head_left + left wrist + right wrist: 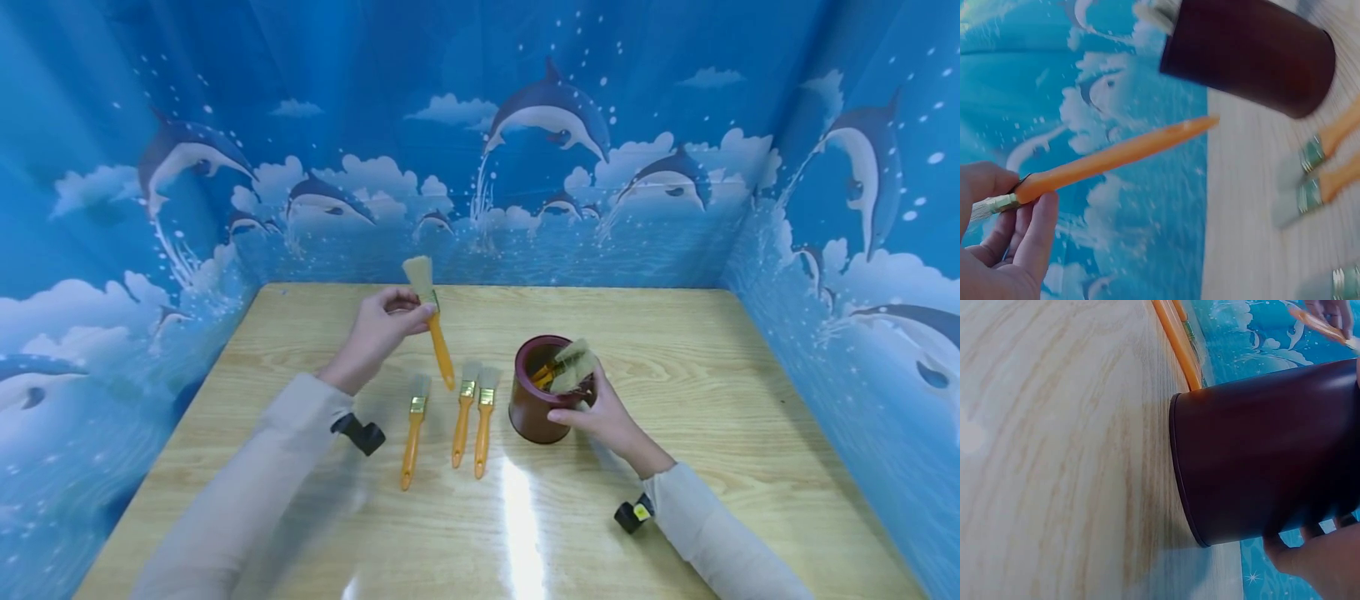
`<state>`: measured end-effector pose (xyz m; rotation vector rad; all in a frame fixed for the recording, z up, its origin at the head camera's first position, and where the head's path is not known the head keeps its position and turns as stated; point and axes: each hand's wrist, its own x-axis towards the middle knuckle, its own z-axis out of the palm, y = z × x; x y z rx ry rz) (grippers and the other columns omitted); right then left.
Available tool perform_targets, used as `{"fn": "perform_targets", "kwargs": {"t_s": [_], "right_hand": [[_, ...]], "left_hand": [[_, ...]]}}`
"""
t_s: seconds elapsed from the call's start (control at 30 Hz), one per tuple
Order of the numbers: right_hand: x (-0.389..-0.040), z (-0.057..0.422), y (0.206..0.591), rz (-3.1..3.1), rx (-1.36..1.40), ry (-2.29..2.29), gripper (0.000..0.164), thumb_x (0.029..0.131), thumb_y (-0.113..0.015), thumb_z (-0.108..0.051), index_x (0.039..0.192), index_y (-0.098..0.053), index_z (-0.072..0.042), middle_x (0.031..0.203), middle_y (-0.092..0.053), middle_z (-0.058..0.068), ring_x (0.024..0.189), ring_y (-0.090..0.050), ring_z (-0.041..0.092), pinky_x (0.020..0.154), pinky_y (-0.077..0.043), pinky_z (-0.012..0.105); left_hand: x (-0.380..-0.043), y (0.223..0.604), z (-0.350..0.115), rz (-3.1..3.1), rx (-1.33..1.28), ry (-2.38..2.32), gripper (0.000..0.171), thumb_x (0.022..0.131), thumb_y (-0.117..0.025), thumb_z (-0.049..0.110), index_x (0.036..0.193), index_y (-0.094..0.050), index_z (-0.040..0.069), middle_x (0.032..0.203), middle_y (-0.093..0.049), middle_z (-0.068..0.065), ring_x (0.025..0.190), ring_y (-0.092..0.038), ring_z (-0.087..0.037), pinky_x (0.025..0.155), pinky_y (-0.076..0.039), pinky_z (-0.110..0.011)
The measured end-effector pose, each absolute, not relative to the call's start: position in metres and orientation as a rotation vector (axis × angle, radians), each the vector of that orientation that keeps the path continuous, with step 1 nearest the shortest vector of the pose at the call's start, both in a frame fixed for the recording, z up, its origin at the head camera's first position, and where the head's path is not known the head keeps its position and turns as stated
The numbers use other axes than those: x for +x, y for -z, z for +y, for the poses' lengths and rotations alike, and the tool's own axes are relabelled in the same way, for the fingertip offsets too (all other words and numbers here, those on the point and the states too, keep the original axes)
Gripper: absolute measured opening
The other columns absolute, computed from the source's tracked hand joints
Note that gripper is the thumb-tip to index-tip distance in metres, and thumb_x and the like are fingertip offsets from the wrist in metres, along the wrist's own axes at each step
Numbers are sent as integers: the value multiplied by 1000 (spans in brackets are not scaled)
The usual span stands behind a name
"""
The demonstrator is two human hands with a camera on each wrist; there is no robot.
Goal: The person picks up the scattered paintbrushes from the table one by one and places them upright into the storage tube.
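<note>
Pinching a pale-bristled, orange-handled paintbrush (437, 333) near its metal collar (1006, 202), seemingly so the handle (443, 358) dangles free, the left hand (388, 329) hovers above the wooden tabletop (697, 358) while the right hand (606, 417) grips a round maroon can (534, 412), presumably to steady it.

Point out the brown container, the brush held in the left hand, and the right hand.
Brown container (537, 413): head view, on its outer wall.
Held brush (441, 345): head view, on its orange handle.
Right hand (607, 418): head view, on the hand's middle.

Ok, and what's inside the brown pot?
Paintbrushes, their pale bristles and some orange handle showing at the mouth. The pot and bristles hide whatever lies lower, so their number is unclear.
</note>
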<state>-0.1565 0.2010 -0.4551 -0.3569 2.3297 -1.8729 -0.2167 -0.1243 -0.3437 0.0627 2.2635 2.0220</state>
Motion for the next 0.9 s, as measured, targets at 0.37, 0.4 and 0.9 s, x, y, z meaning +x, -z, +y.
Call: {"fn": "perform_targets", "kwargs": {"t_s": [0.37, 0.4, 0.9], "right_hand": [[-157, 201, 458, 2337, -329, 1859, 101, 79, -80, -18, 153, -10, -23, 146, -31, 13, 132, -34, 35, 109, -27, 58], [-158, 201, 458, 2341, -343, 1863, 101, 79, -80, -17, 153, -11, -22, 147, -32, 13, 133, -33, 35, 110, -27, 58], [-159, 201, 459, 2349, -415, 1883, 99, 78, -80, -16, 152, -14, -22, 149, -32, 11, 135, -32, 34, 111, -24, 59]], "left_hand": [[-213, 317, -79, 2207, 318, -2179, 25, 88, -69, 10, 106, -55, -2, 104, -61, -16, 95, -66, -23, 84, -57, -35], [-213, 316, -75, 2213, 339, -2180, 24, 88, -69, 10, 105, -56, -1, 103, -62, -15, 94, -66, -23, 83, -57, -35], [-211, 327, -25, 2472, 769, -2088, 16, 86, -71, 10, 92, -60, 2, 94, -63, -12, 89, -67, -21, 75, -58, -28]]}}
